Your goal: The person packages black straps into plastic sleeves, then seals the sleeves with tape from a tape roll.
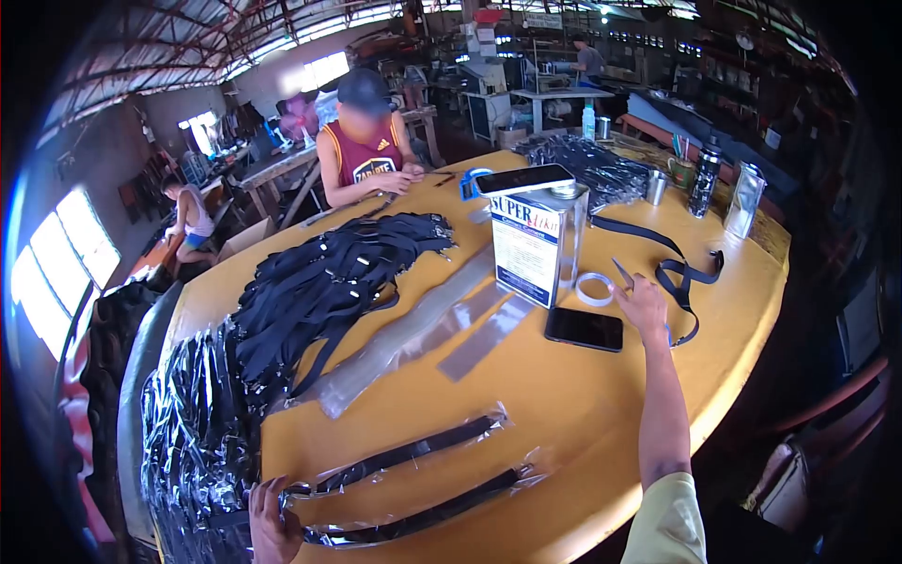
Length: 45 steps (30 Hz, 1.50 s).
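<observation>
Two black straps in clear plastic sleeves, an upper one (413,456) and a lower one (423,510), lie on the yellow table (583,414). My left hand (272,523) is at their left ends, fingers bent; whether it grips them is unclear. My right hand (643,305) is closed around a small pointed metal tool (622,273), beside a roll of clear tape (594,289) and a black phone (583,329). Left of centre are a pile of loose black straps (329,273), a heap of wrapped straps (197,432) and flat clear plastic sleeves (404,343).
A metal can (528,249) with another phone (526,180) on top stands mid-table. Behind it lies more wrapped black material (601,169). A loose strap (676,273), a cup (657,187) and bottles (705,179) are at right. A co-worker (366,141) works across the table.
</observation>
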Available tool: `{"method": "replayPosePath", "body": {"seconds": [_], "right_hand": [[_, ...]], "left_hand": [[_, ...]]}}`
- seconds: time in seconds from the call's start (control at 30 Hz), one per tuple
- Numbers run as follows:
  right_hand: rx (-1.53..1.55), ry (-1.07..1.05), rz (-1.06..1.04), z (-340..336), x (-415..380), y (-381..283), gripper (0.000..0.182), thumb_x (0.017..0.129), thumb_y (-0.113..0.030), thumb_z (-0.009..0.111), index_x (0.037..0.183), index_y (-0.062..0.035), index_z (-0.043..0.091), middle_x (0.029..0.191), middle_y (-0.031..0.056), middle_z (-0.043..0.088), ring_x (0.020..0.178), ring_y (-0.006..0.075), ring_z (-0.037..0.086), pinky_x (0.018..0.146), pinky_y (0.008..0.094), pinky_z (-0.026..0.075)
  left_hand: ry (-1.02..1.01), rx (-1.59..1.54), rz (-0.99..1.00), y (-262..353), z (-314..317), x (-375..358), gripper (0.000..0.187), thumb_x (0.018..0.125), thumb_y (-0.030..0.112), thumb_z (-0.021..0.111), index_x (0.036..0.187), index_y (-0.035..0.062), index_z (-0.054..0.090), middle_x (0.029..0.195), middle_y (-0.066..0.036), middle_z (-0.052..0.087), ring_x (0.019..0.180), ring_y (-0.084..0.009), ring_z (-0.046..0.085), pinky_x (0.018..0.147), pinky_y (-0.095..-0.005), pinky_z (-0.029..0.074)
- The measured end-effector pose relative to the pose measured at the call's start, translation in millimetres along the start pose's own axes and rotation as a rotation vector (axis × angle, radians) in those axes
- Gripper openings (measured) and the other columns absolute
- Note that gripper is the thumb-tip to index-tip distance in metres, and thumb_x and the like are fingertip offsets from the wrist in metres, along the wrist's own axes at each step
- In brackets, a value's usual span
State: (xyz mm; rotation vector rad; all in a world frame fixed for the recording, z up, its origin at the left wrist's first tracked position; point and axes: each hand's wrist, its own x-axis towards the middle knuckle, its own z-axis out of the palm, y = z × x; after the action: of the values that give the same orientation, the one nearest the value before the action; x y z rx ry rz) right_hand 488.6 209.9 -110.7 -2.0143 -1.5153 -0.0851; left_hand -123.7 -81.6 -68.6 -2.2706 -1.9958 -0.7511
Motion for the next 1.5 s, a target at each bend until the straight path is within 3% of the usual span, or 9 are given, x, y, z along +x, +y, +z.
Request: {"method": "replayPosePath", "body": {"seconds": [0.1,0.27,0.5,1.03,1.2,1.27,1.33,1.4,1.5], "right_hand": [[-0.015,-0.031,0.196,11.3,6.5,-4.7,0.052,0.086,-0.050,0.074,0.101,-0.0011,0.070,0.100,0.0231,0.073,0.096,0.0424,0.071,0.084,0.0494,0.057],[-0.166,-0.044,0.171,21.7,13.2,-3.0,0.060,0.082,-0.056,0.076,0.097,0.0018,0.070,0.100,0.0257,0.073,0.096,0.0408,0.072,0.085,0.0484,0.058],[-0.162,0.017,0.199,40.2,20.2,2.2,0.041,0.085,-0.022,0.067,0.118,0.0019,0.058,0.097,0.0258,0.073,0.093,0.0415,0.073,0.083,0.0486,0.060],[0.053,0.318,0.216,-51.8,2.9,-29.2,0.044,0.087,-0.022,0.065,0.126,-0.0067,0.049,0.093,0.0244,0.073,0.087,0.0457,0.070,0.079,0.0557,0.055],[0.323,0.359,0.018,-112.0,-38.8,-98.5,0.047,0.084,-0.019,0.079,0.120,-0.0078,0.051,0.078,0.0153,0.072,0.071,0.0369,0.072,0.067,0.0478,0.054],[0.388,0.316,-0.151,-122.7,-70.3,-148.9,0.047,0.081,-0.014,0.082,0.118,-0.0077,0.053,0.076,0.0133,0.071,0.066,0.0306,0.072,0.058,0.0414,0.054],[0.523,0.197,-0.304,-114.7,-99.8,-191.3,0.049,0.079,-0.009,0.082,0.118,-0.0074,0.054,0.080,0.0119,0.073,0.068,0.0284,0.074,0.060,0.0398,0.060],[0.557,0.170,-0.646,-102.9,-127.4,-224.3,0.047,0.077,-0.009,0.083,0.116,-0.0095,0.055,0.090,0.0087,0.076,0.070,0.0261,0.075,0.060,0.0372,0.061],[0.580,0.117,-0.917,-91.9,-165.1,-268.2,0.045,0.080,-0.015,0.084,0.113,-0.0076,0.054,0.087,0.0063,0.073,0.066,0.0260,0.073,0.056,0.0381,0.059]], "left_hand": [[-0.077,-0.133,-0.104,21.3,-10.8,6.3,0.057,0.077,-0.008,0.050,0.133,-0.0010,0.058,0.121,-0.027,0.062,0.110,-0.0469,0.058,0.098,-0.0498,0.047],[0.018,0.035,0.090,-0.7,-2.2,-2.5,0.056,0.067,-0.011,0.053,0.122,-0.0027,0.057,0.111,-0.022,0.064,0.105,-0.0412,0.061,0.097,-0.0474,0.047],[-0.046,-0.114,-0.009,15.9,-10.2,-13.7,0.056,0.076,-0.007,0.049,0.131,-0.0006,0.060,0.118,-0.025,0.064,0.108,-0.0462,0.059,0.096,-0.0503,0.048],[0.133,-0.106,0.154,34.6,-12.1,7.5,0.043,0.083,-0.006,0.052,0.122,0.0027,0.068,0.118,-0.021,0.067,0.110,-0.0421,0.062,0.098,-0.0483,0.048],[0.107,-0.233,-0.147,61.8,-9.8,4.0,0.034,0.091,0.004,0.063,0.124,0.0096,0.068,0.121,-0.024,0.067,0.117,-0.0424,0.062,0.103,-0.0493,0.047],[0.155,-0.453,0.107,69.0,3.2,14.0,0.037,0.079,-0.010,0.057,0.115,-0.0029,0.063,0.114,-0.019,0.067,0.093,-0.0336,0.070,0.085,-0.0391,0.053],[0.172,-0.615,0.067,82.6,10.8,20.6,0.021,0.091,-0.003,0.061,0.110,-0.0028,0.067,0.117,-0.016,0.069,0.088,-0.0246,0.073,0.079,-0.0323,0.055],[0.080,-0.742,0.103,82.0,20.9,25.8,0.043,0.096,0.001,0.062,0.138,-0.0016,0.052,0.141,-0.020,0.058,0.099,-0.0282,0.073,0.085,-0.0320,0.055],[0.157,-1.121,-0.070,112.8,12.9,42.7,0.051,0.101,0.007,0.061,0.146,-0.0033,0.041,0.138,-0.021,0.059,0.105,-0.0238,0.071,0.089,-0.0324,0.055]]}}
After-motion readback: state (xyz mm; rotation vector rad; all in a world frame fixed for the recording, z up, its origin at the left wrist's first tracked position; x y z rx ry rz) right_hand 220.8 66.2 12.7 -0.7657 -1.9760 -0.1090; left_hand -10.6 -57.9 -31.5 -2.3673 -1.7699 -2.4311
